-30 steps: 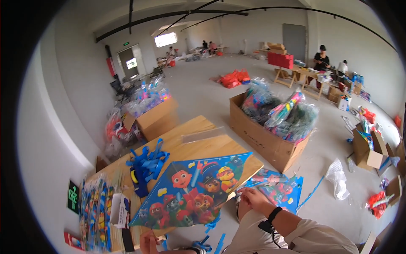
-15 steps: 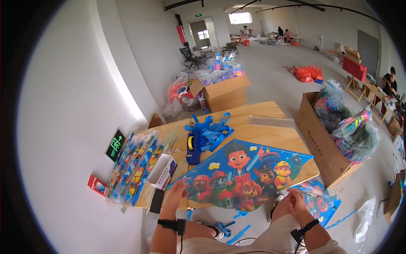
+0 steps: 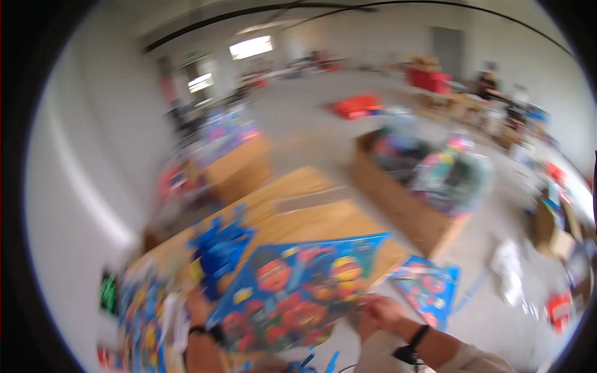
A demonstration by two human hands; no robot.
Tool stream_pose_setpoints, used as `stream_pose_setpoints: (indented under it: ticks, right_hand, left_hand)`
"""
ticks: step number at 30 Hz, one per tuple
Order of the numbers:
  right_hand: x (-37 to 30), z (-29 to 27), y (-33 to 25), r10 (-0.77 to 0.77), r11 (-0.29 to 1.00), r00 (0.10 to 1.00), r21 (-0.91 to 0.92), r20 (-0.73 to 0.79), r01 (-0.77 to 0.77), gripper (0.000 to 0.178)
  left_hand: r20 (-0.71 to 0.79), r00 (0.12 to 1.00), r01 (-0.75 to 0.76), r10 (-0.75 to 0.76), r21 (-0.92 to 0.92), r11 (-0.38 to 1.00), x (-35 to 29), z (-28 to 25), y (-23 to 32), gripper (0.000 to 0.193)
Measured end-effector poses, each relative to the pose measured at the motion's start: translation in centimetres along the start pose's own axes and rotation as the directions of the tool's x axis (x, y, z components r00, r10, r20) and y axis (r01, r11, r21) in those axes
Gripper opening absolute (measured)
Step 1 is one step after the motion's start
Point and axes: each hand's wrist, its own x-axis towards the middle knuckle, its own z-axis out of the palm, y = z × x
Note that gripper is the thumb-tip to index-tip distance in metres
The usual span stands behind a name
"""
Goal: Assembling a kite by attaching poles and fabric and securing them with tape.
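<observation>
A blue kite [image 3: 298,298] printed with cartoon figures lies flat over the near side of the wooden table [image 3: 323,217]. At its left corner is my left hand [image 3: 198,304], smeared by motion so its fingers do not read. My right hand [image 3: 380,312] is closed just off the kite's lower right edge; anything in it is hidden or too thin to make out. Behind the kite sits a heap of blue ribbon strips [image 3: 224,245]. A second blue printed kite [image 3: 429,286] lies lower down, beyond my right hand.
Long packed colourful bundles [image 3: 140,311] and a white box [image 3: 174,320] occupy the table's left side. Cartons of bagged goods stand behind the table [image 3: 239,171] and to its right [image 3: 398,202]. White plastic wrap [image 3: 510,273] lies on the floor. A person [image 3: 488,84] is far right.
My view has swung right, so the whole scene slides left and blurs. The kite remains on the table. My right hand looks closer to the kite's edge than before.
</observation>
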Motion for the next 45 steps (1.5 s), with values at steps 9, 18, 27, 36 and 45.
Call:
stream_pose_setpoints:
  ticks: [9,18,27,36,45]
  right_hand:
    - [-3.0,-0.1,-5.1,-0.052,0.995,0.993,0.078,-0.107,0.061,0.026]
    - [-0.6,-1.6,-0.6,-0.535,0.828,0.845,-0.189,0.013,0.527,0.022]
    - [0.5,-0.1,0.1,-0.023,0.879,0.999,0.475,-0.03,0.035,0.026]
    - [1.4,1.1,0.2,-0.009,0.914,0.999,0.406,0.045,-0.011,0.024]
    - [1.9,4.1,-1.6,0.038,0.996,0.996,0.074,0.077,-0.043,0.022]
  left_hand:
    - [0.341,0.88,0.471,-0.331,-0.531,0.705,13.1,-0.1,11.6,0.026]
    - [0.332,0.872,0.487,-0.359,-0.522,0.7,10.9,-3.0,4.3,0.028]
    - [0.741,0.525,0.822,-0.419,-0.568,0.024,4.3,-5.4,-0.3,0.041]
    - [0.797,0.516,0.792,-0.316,-0.584,-0.178,-6.4,-18.1,4.7,0.051]
    - [0.759,0.614,0.647,-0.214,-0.64,-0.414,-21.0,-26.2,11.4,0.04]
